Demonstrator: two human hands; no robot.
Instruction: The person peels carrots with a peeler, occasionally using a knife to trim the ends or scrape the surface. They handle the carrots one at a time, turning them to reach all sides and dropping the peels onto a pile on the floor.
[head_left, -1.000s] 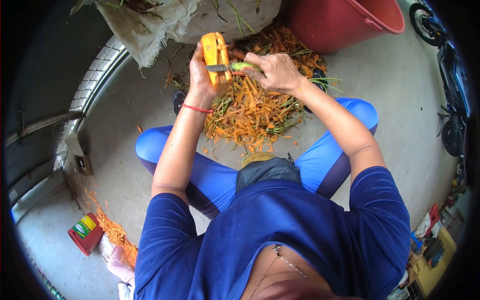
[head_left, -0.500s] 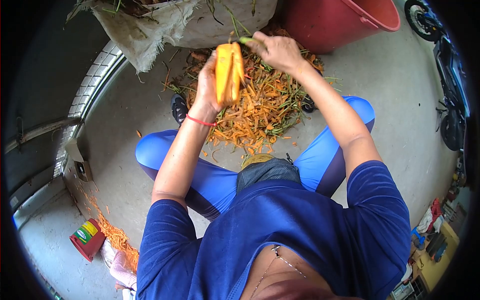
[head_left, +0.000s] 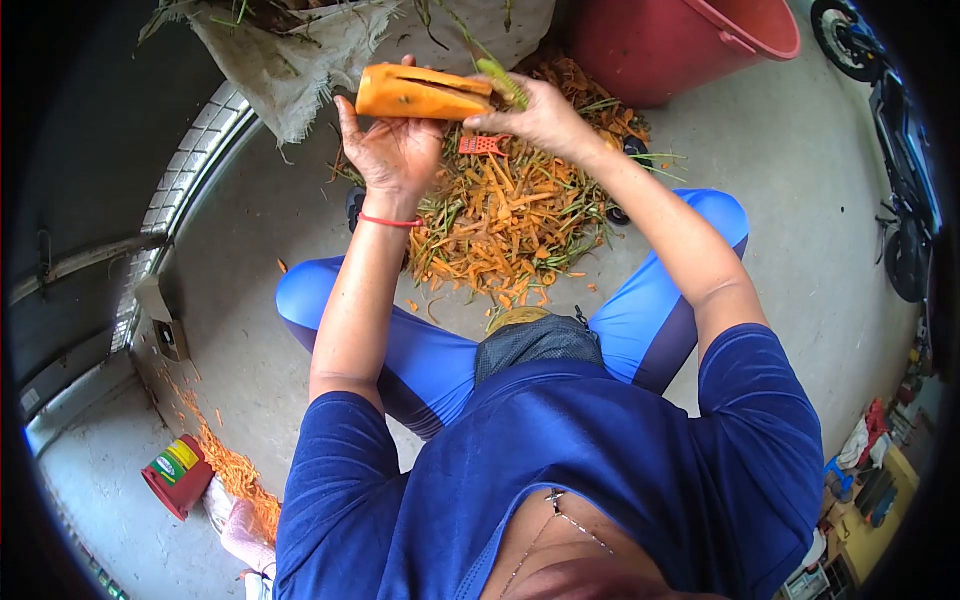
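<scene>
A large peeled carrot (head_left: 415,94), orange with a long split along it, lies sideways across my left hand (head_left: 393,150). The left palm faces up, with the thumb at the carrot's thick end and the other fingers mostly hidden behind it. My right hand (head_left: 540,118) is at the split, narrow end, its thumb close against the carrot. A green stalk-like piece (head_left: 503,82) is in the right fingers; its exact kind is unclear. Below the hands, a red peeler (head_left: 483,146) rests on a heap of orange peelings and green stalks (head_left: 500,225).
A pale woven sack (head_left: 290,60) and a big red tub (head_left: 670,55) stand beyond the heap. At lower left, a small red bucket (head_left: 180,478) lies tipped beside orange shreds (head_left: 240,478). A motorbike (head_left: 895,180) stands at the right.
The carrot has turned from upright to sideways, and my left palm has rolled upward beneath it. My right hand has come down to the carrot's narrow end. More of the peeler shows.
</scene>
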